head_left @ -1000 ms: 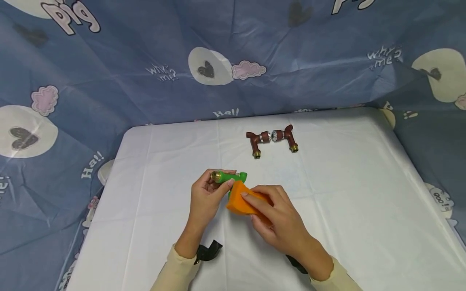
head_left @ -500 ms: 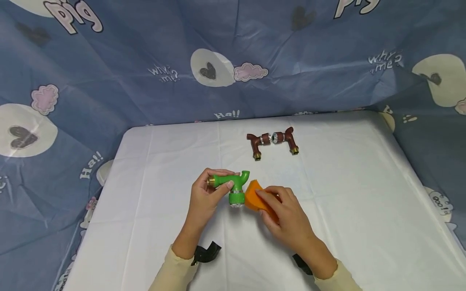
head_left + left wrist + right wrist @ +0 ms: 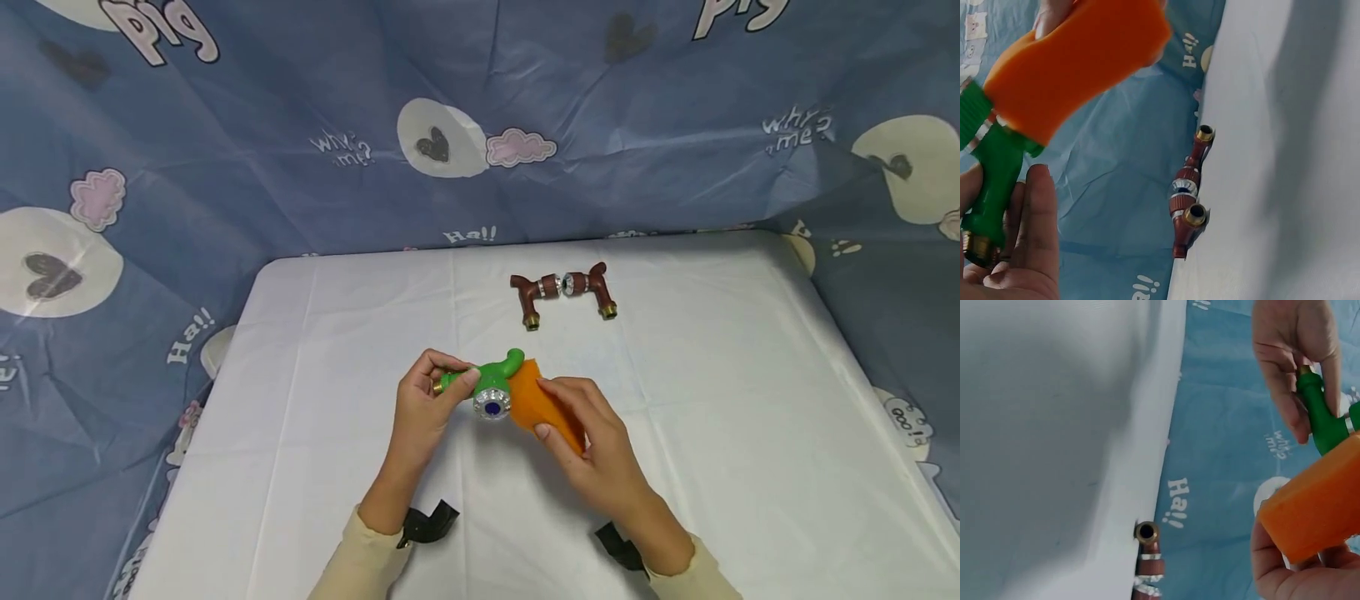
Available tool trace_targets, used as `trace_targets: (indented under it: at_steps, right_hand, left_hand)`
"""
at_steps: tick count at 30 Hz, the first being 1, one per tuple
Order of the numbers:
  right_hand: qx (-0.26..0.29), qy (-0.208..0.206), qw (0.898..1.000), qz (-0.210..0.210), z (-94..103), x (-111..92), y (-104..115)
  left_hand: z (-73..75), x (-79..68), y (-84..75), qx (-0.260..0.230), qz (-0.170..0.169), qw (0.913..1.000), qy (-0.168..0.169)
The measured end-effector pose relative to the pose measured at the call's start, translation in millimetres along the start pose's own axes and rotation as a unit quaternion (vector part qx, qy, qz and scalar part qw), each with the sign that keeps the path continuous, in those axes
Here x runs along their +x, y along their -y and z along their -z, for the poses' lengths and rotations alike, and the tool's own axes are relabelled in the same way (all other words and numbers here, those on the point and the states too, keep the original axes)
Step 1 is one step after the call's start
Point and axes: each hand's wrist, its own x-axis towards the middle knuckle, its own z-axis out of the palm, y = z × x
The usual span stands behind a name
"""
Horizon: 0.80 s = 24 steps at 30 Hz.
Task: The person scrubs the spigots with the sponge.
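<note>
A green faucet (image 3: pixel 491 377) with a brass threaded end is gripped by my left hand (image 3: pixel 426 400), thumb on top and fingers beneath. Its silver-rimmed knob faces toward me, showing a dark blue centre. My right hand (image 3: pixel 600 437) holds an orange sponge (image 3: pixel 543 412) between thumb and fingers. The sponge's left end touches the faucet near the spout, as the left wrist view also shows with the sponge (image 3: pixel 1079 69) against the green body (image 3: pixel 997 169). Both are held above the table. Part of the faucet is hidden behind the sponge in the right wrist view.
Two brown faucets, one on the left (image 3: pixel 528 300) and one on the right (image 3: pixel 596 289), lie knob to knob farther back on the white-covered table (image 3: pixel 360 333). A blue printed curtain (image 3: pixel 337 192) hangs behind the table. Black straps (image 3: pixel 431 522) show at both wrists.
The sponge has shifted from in front of the faucet to its right side. My left hand has turned the faucet, so its knob end now faces me.
</note>
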Motion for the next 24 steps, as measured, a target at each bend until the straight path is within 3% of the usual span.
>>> trace_targets:
  at_steps: [4, 8, 13, 18, 24]
  right_hand:
    - [0.009, -0.014, 1.000, -0.011, -2.0, 4.4, 2.4]
    - [0.023, -0.028, 0.999, -0.010, -5.9, 8.6, 4.8]
    - [0.013, -0.045, 0.999, -0.006, -11.5, 13.1, 8.4]
    - [-0.029, -0.046, 0.998, 0.020, -18.7, 13.8, 10.5]
    - [-0.073, -0.044, 0.995, 0.042, -22.6, 10.4, 7.9]
  left_hand:
    - [-3.3, -1.6, 2.7, 0.017, 0.002, 0.9998, 0.006]
    - [-7.0, -6.1, 2.5, 0.023, 0.014, 0.9989, 0.038]
    - [-10.6, -10.9, 1.8, 0.055, 0.004, 0.9957, 0.074]
    - [-11.0, -10.9, 2.3, 0.087, -0.002, 0.9945, 0.057]
    - [-8.3, -7.4, 3.0, 0.076, 0.008, 0.9966, 0.031]
